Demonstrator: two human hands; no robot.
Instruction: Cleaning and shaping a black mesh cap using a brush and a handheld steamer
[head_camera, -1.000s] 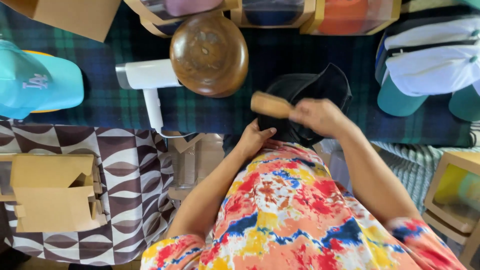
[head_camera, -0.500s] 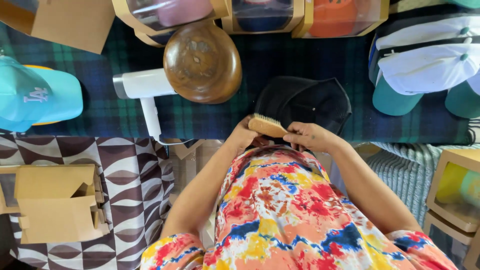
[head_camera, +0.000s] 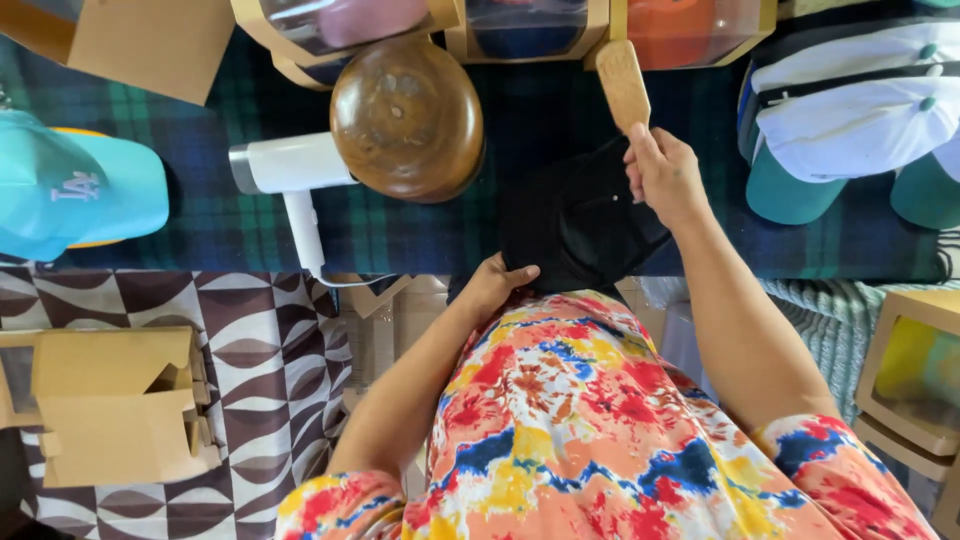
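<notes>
A: Head view, far left: a turquoise baseball cap (head_camera: 75, 190) on the dark plaid tablecloth (head_camera: 420, 235), then a white handheld steamer (head_camera: 290, 175) just beside a round brown wooden hat block (head_camera: 408, 118).

B: And the hands?

A: Left hand (head_camera: 497, 285) pinches the near edge of the black fabric cap (head_camera: 575, 220), fingers curled over it at the table's front edge. The cap lies on the cloth between both hands.

B: The right?

A: Right hand (head_camera: 662, 175) is closed around the handle of a light wooden brush (head_camera: 623, 82), raised above the cap. Far right, a stack of white and teal caps (head_camera: 850, 120).
</notes>
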